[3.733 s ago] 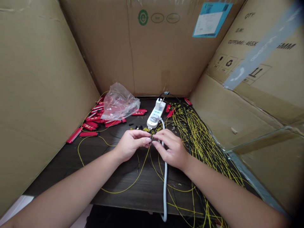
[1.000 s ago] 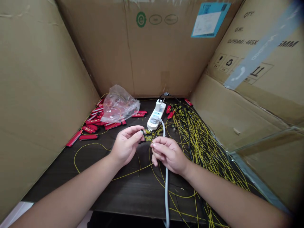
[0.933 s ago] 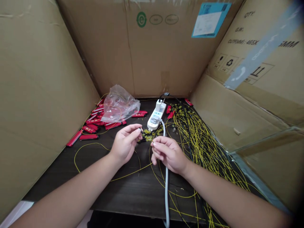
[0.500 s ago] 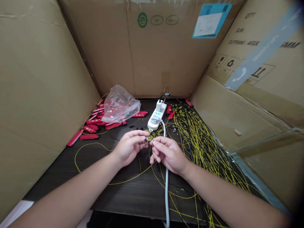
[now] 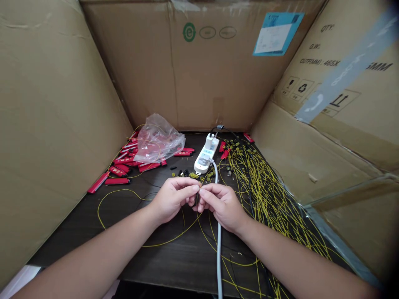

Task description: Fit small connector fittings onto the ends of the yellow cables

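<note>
Just in front of the power strip, my left hand (image 5: 177,198) and my right hand (image 5: 222,204) meet fingertip to fingertip. Thumb and forefinger of my left hand pinch a small black piece, now mostly covered by the fingers. My right hand is closed in a pinch on the end of a thin yellow wire, of which only a speck shows between the fingertips. Below the hands, a yellow wire (image 5: 168,243) curves across the dark table (image 5: 168,263).
Red flat packs (image 5: 117,181) and a clear plastic bag (image 5: 157,143) lie back left. A white power strip (image 5: 202,164) with a white cord (image 5: 219,249) stands mid-table. Tangled yellow wires (image 5: 268,187) cover the right side. Cardboard walls (image 5: 199,87) enclose three sides.
My hands have come together: the gap between their fingertips has closed, and the black piece that showed in my left fingers is now mostly hidden. The view has shifted slightly.
</note>
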`<state>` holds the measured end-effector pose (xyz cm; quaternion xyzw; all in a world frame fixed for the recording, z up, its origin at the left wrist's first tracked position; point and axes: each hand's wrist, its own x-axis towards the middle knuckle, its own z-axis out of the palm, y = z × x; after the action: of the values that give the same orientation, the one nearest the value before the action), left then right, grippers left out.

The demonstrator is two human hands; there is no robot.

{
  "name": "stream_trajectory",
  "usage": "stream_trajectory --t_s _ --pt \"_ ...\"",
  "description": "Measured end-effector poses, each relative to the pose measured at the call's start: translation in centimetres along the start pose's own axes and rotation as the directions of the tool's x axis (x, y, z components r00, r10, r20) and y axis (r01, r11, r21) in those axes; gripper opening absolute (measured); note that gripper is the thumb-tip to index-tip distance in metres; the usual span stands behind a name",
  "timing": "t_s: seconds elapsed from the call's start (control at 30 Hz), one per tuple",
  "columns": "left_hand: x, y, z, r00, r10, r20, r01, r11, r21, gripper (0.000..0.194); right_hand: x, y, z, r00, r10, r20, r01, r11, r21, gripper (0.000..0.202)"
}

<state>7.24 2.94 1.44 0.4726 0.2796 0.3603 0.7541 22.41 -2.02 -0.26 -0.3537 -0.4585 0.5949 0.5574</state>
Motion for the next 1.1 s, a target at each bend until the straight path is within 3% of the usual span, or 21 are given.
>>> stream_trajectory --t_s 0.17,0.37,0.7,0.77,0.9,1.0,1.1 --pt "0.1 -0.3 -0.2 0.995 0.084 0.052 -0.088 0.993 0.078 0.015 -0.1 -0.3 0.0 0.999 -0.054 0.008 0.055 0.992 -0.117 0.02" --pt "0.1 -0.4 -0.5 0.984 0.135 0.12 -0.15 0.98 0.13 0.012 -0.1 -0.4 0.0 0.994 -0.098 0.051 0.104 0.986 -0.131 0.018" --pt "-0.1 -0.2 -0.3 0.989 0.104 0.102 -0.117 0.984 0.137 0.018 -0.2 -0.8 0.3 0.995 -0.079 0.056 0.088 0.977 -0.194 0.017" --pt "0.1 -0.1 -0.3 0.995 0.063 0.072 -0.071 0.99 0.12 0.018 -0.3 -0.6 0.3 0.991 -0.132 0.033 0.136 0.955 -0.263 0.014" --pt "0.4 0.2 -0.3 1.0 -0.014 -0.025 0.014 1.0 0.019 0.017 -0.8 -0.1 0.0 0.923 -0.386 -0.008 0.322 0.783 -0.532 0.013" --pt "0.6 0.3 -0.4 0.998 -0.046 -0.054 0.042 0.997 -0.062 0.018 -1.1 -0.7 -0.5 0.861 -0.508 -0.013 0.373 0.651 -0.661 0.013" --pt "0.7 0.3 -0.5 0.996 -0.065 -0.055 0.059 0.993 -0.098 0.018 -0.5 -2.0 -1.7 0.817 -0.558 -0.145 0.324 0.652 -0.685 0.009"
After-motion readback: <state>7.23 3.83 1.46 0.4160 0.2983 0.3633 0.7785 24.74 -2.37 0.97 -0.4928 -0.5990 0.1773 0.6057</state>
